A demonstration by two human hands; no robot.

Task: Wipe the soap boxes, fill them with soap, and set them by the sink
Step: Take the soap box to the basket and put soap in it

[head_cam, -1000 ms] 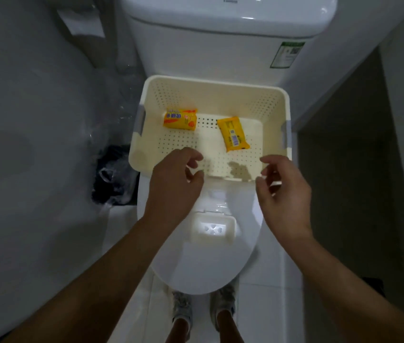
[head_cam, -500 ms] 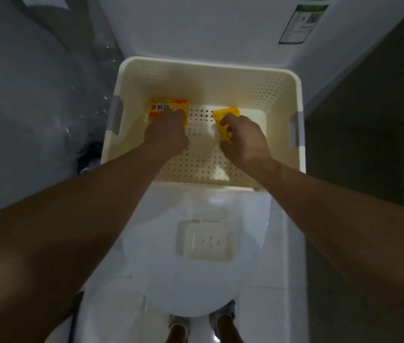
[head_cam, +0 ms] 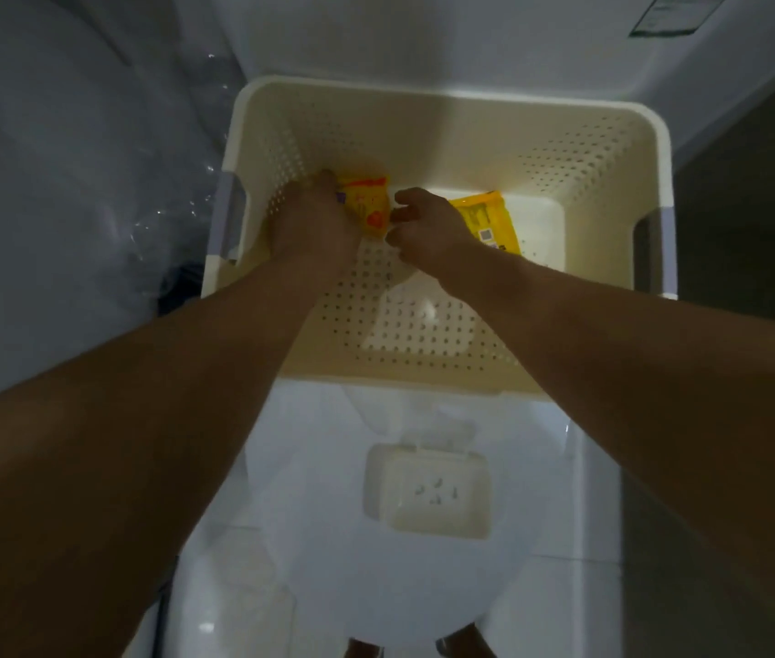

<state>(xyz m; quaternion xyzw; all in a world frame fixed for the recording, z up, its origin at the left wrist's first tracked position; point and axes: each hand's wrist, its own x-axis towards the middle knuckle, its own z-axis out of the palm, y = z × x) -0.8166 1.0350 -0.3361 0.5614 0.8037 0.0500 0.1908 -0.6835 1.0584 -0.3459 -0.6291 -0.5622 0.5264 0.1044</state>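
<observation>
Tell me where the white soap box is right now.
In the head view, the open soap box sits empty on the closed toilet lid, just in front of the cream basket, between the person's forearms.

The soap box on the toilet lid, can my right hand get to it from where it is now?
Probably yes. The soap box sits open on the toilet lid with nothing over it, nearer you than the basket. Your right hand is down in the basket on a soap packet, so lift it over the rim first.
</observation>
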